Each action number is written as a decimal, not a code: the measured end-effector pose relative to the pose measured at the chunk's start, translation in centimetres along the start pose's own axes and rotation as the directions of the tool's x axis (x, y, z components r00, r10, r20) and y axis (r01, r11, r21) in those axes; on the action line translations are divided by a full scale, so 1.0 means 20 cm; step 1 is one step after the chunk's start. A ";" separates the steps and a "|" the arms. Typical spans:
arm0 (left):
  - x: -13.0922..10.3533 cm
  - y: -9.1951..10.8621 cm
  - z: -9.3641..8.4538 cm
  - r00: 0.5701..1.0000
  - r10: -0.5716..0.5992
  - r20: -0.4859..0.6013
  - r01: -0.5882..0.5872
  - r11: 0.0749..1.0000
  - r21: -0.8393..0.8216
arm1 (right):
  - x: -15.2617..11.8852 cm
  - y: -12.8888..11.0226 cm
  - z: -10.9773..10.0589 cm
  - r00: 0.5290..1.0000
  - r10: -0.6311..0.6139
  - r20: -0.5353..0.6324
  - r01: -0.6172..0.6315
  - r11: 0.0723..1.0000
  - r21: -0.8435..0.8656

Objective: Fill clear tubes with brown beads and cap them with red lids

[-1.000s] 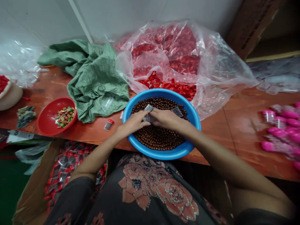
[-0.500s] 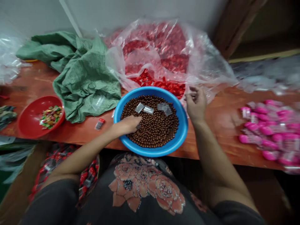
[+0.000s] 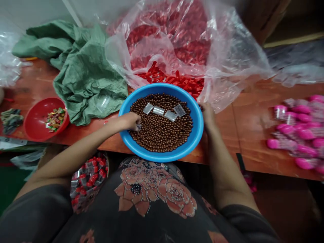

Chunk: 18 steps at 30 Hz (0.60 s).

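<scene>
A blue basin (image 3: pixel 162 156) holds many small brown balls (image 3: pixel 162 135), with several clear little containers (image 3: pixel 158 110) lying on top of them. My left hand (image 3: pixel 132 121) is closed over the basin's left side, its fingers round a small clear container (image 3: pixel 138 127) that barely shows. Beyond the basin's right rim is my right hand (image 3: pixel 207 113), beside the edge of a plastic bag (image 3: pixel 225 77); its fingers are blurred and mostly hidden. Red caps (image 3: pixel 177 80) spill from the bag's mouth behind the basin.
Left of the basin are a green cloth sack (image 3: pixel 88 81) and a red bowl (image 3: pixel 32 118) with wrapped sweets. Pink-capped containers (image 3: pixel 303 131) lie at the right. Below the table's left part stands a container of red-capped pieces (image 3: pixel 88 179).
My left hand has moved up and left within the basin. The clear containers on the balls lie more spread out. My right hand has turned and lowered beside the rim. The view has shifted.
</scene>
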<state>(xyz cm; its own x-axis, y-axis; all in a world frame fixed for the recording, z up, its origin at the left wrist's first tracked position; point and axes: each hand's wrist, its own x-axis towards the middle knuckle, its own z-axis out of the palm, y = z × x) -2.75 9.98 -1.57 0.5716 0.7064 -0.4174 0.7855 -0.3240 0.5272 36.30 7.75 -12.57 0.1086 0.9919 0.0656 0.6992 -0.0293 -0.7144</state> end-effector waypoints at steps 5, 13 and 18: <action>0.10 0.10 0.14 0.948 0.033 0.315 0.076 0.942 -0.326 | -0.07 -0.03 -0.01 0.989 0.083 -0.123 -0.077 0.995 0.057; 0.24 0.25 0.29 0.880 0.106 0.462 0.207 0.791 -0.576 | -0.14 -0.08 0.01 0.982 0.137 -0.130 -0.114 0.979 0.166; 0.28 0.36 0.33 0.889 0.042 0.457 0.279 0.741 -0.611 | -0.15 -0.10 0.03 0.987 0.138 -0.084 -0.123 0.979 0.161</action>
<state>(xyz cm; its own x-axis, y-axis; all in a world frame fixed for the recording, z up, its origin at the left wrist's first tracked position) 7.71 7.49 -4.92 0.6490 0.3266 -0.6871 0.5966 0.3419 0.7261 34.20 4.86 -11.73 0.2628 0.9645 0.0252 0.5577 -0.1305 -0.8197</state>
